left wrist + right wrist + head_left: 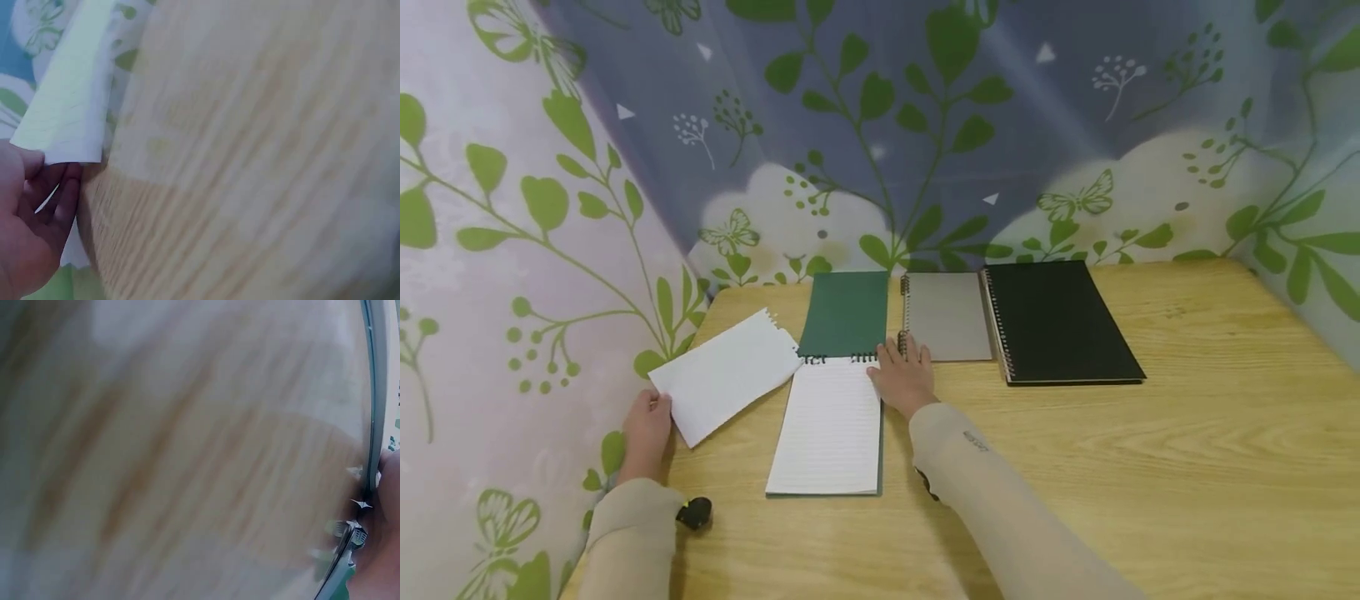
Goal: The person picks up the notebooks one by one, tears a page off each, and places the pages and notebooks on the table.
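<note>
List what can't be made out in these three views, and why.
Head: any rings at the right corner of the green notebook, covered by the right grip.
Head: lettering on the right sleeve, too small to read.
Left wrist: far end of the paper sheet, cut off by the top edge.
Right wrist: most of the right grip, cut off by the right edge.

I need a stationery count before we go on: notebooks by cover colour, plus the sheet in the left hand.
Green notebook, lying open: 1
Grey notebook: 1
Black notebook: 1
White sheet, in the left hand: 1
Total: 4
</note>
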The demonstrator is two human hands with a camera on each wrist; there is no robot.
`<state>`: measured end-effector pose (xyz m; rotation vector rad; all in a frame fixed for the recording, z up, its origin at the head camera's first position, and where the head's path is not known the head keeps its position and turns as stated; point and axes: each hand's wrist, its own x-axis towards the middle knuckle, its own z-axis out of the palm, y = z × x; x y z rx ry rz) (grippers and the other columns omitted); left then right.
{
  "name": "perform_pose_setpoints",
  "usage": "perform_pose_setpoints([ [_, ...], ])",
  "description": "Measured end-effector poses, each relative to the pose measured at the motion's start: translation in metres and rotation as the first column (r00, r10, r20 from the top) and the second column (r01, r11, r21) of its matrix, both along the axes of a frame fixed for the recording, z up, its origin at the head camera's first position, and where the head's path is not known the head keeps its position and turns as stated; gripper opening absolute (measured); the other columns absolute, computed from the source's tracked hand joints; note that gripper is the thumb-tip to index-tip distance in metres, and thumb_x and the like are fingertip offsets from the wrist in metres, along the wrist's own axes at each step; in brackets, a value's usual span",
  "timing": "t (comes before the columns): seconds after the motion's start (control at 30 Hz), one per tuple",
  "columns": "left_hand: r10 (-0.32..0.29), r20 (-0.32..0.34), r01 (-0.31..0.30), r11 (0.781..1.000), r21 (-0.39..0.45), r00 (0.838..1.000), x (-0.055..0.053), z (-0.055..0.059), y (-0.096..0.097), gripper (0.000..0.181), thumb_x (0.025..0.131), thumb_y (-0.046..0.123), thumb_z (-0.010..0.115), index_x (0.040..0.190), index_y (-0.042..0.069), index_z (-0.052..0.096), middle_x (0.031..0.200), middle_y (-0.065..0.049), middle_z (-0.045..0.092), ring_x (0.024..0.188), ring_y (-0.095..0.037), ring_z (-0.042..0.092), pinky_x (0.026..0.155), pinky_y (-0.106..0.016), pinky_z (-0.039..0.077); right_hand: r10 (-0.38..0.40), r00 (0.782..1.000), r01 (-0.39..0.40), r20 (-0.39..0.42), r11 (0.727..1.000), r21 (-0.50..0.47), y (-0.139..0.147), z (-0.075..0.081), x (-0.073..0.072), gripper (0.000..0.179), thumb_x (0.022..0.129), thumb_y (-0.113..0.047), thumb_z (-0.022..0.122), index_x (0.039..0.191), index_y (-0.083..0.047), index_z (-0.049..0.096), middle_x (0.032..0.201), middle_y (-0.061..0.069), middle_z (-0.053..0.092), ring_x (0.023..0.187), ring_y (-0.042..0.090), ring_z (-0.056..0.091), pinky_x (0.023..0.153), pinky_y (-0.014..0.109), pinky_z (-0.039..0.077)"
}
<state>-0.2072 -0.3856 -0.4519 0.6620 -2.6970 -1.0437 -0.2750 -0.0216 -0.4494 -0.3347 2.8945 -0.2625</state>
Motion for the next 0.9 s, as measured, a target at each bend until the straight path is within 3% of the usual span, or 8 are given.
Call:
perform_pose_setpoints([
  [0.2, 0.006, 0.018, -0.006, 1.000, 0.003, 1.000, -0.002, -0.003, -0.001, 0.038, 0.099, 0.024, 0.027, 0.119, -0.006, 0.040, 0.125, -0.031, 0.046, 0.116, -0.045, 0.041, 0.098, -0.054, 0.031, -0.006, 1.000, 0.006, 0.008, 1.000, 0.009, 0.002, -0.002, 0.000, 0.057, 0.099, -0.048, 0.019, 0.149, -0.022, 0.011, 0.156, -0.002, 0.004, 0.144, 0.026, -0.007, 0.115, 0.047, -0.002],
  [0.37, 0.061, 0.003, -0.061, 0.997, 0.056, 0.998, -0.001, -0.001, -0.006, 0.040, 0.099, 0.025, 0.025, 0.120, -0.007, 0.038, 0.126, -0.031, 0.044, 0.116, -0.045, 0.040, 0.099, -0.053, 0.030, -0.006, 1.000, 0.006, 0.007, 1.000, -0.013, 0.000, -0.003, -0.001, 0.057, 0.099, -0.049, 0.020, 0.149, -0.022, 0.012, 0.156, -0.003, 0.004, 0.144, 0.027, -0.007, 0.115, 0.048, -0.002],
  [0.63, 0.175, -0.096, -0.157, 0.973, 0.167, 0.980, 0.004, 0.010, -0.005, 0.043, 0.100, 0.026, 0.018, 0.127, -0.006, 0.029, 0.127, -0.030, 0.041, 0.114, -0.040, 0.041, 0.096, -0.051, 0.033, -0.026, 1.000, 0.027, 0.015, 0.999, -0.043, -0.003, -0.006, -0.004, 0.058, 0.099, -0.049, 0.021, 0.149, -0.022, 0.012, 0.156, -0.003, 0.004, 0.143, 0.027, -0.007, 0.115, 0.048, 0.000],
  [0.77, 0.217, -0.177, -0.197, 0.972, 0.125, 0.960, 0.007, 0.023, 0.000, 0.042, 0.100, 0.031, 0.023, 0.125, 0.000, 0.036, 0.121, -0.025, 0.054, 0.090, -0.021, 0.056, 0.078, -0.034, 0.043, -0.016, 1.000, 0.017, 0.022, 0.999, -0.042, -0.003, -0.007, -0.004, 0.058, 0.099, -0.048, 0.020, 0.149, -0.021, 0.011, 0.156, -0.003, 0.002, 0.143, 0.028, -0.008, 0.115, 0.048, 0.001],
  [0.87, 0.206, -0.251, -0.194, 0.978, 0.070, 0.946, 0.007, 0.042, 0.005, 0.040, 0.099, 0.033, 0.027, 0.124, 0.004, 0.040, 0.118, -0.020, 0.060, 0.069, 0.002, 0.053, 0.068, -0.022, 0.041, -0.013, 1.000, 0.014, 0.020, 0.999, -0.045, -0.002, -0.007, -0.003, 0.058, 0.099, -0.049, 0.019, 0.149, -0.021, 0.011, 0.156, -0.002, 0.002, 0.143, 0.029, -0.008, 0.115, 0.048, 0.002],
  [0.9, 0.192, -0.284, -0.188, 0.981, 0.039, 0.940, 0.005, 0.048, 0.008, 0.040, 0.099, 0.033, 0.028, 0.124, 0.004, 0.041, 0.115, -0.020, 0.062, 0.065, 0.004, 0.051, 0.067, -0.021, 0.041, -0.016, 1.000, 0.017, 0.017, 0.999, -0.050, -0.001, -0.006, -0.003, 0.058, 0.099, -0.049, 0.020, 0.149, -0.021, 0.011, 0.156, -0.002, 0.002, 0.143, 0.029, -0.007, 0.115, 0.048, 0.002],
])
